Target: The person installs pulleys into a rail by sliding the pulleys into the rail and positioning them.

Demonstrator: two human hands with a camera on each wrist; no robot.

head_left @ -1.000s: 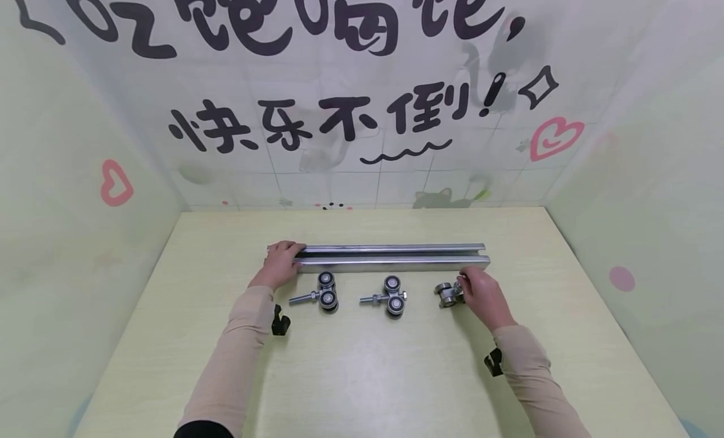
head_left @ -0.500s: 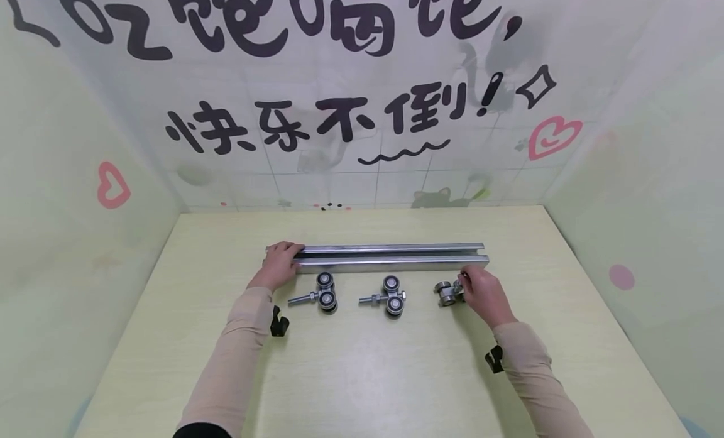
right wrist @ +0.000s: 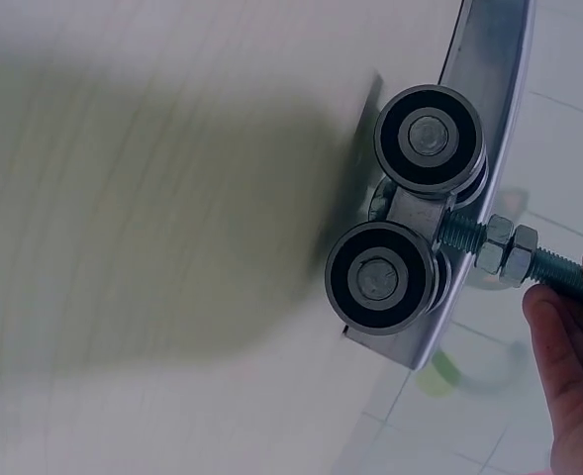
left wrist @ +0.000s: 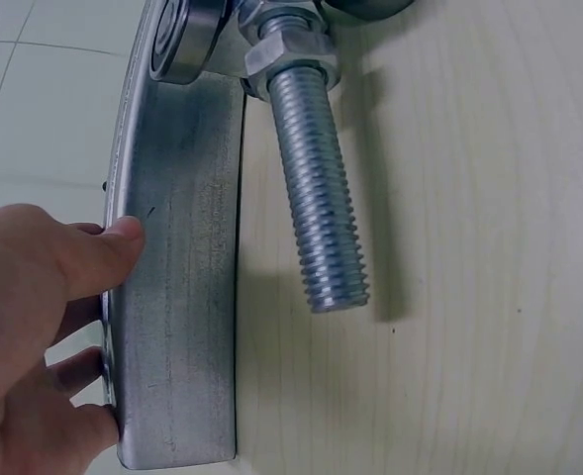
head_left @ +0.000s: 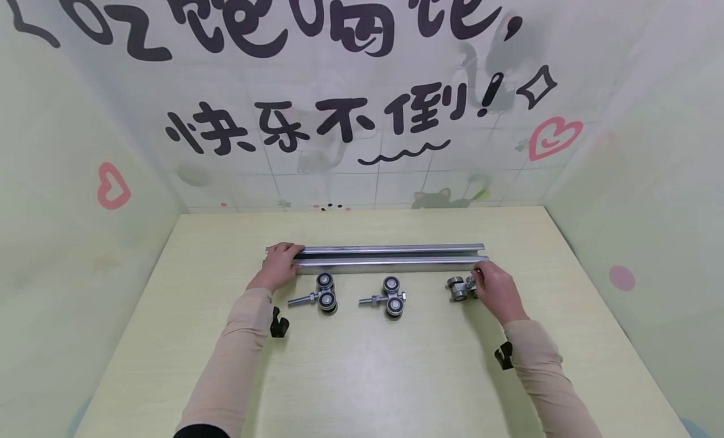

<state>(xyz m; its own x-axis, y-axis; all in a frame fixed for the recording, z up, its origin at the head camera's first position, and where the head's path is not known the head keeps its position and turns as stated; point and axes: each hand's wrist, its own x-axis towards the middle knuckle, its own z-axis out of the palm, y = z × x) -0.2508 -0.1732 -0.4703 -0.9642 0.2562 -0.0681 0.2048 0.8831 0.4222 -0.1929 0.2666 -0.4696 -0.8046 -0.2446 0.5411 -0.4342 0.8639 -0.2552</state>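
Note:
A long steel channel rail (head_left: 390, 266) lies across the table with its slot facing up. My left hand (head_left: 278, 266) grips its left end; the left wrist view shows the thumb (left wrist: 123, 237) on the rail's upper edge. My right hand (head_left: 498, 291) pinches the threaded bolt (right wrist: 558, 273) of a roller trolley (head_left: 459, 290) by the rail's right end. In the right wrist view its wheels (right wrist: 377, 279) appear in front of the rail end, apart from the tabletop. Two similar roller trolleys, a left one (head_left: 327, 293) and a middle one (head_left: 393, 298), lie before the rail, bolts pointing left.
The pale wooden table (head_left: 362, 375) is bounded by a printed back wall (head_left: 328, 190) and side walls (head_left: 633, 237). Black wrist mounts (head_left: 279, 323) hang at both sleeves.
My right hand has moved slightly right and up with the roller trolley, closer to the rail's right end. The left hand stays on the rail.

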